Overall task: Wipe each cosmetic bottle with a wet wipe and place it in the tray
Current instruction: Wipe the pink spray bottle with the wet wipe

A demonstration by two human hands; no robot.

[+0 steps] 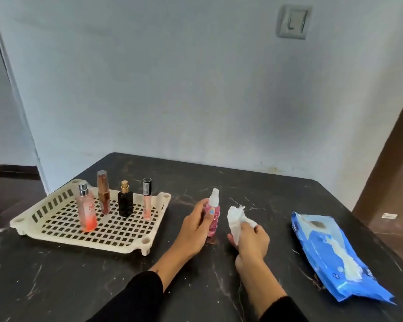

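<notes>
Left hand (197, 225) wraps the upright pink bottle (212, 214); right hand (251, 238), fingers curled, pinches the wipe (236, 218) beside it.

I'm in a room at home. My counter (195, 287) is dark marbled stone, pushed against a plain pale wall (172, 89) with a light switch (293, 22) high above it. Left of the counter a doorway (0, 101) opens; right of it stands a brown wooden door (395, 159).
</notes>
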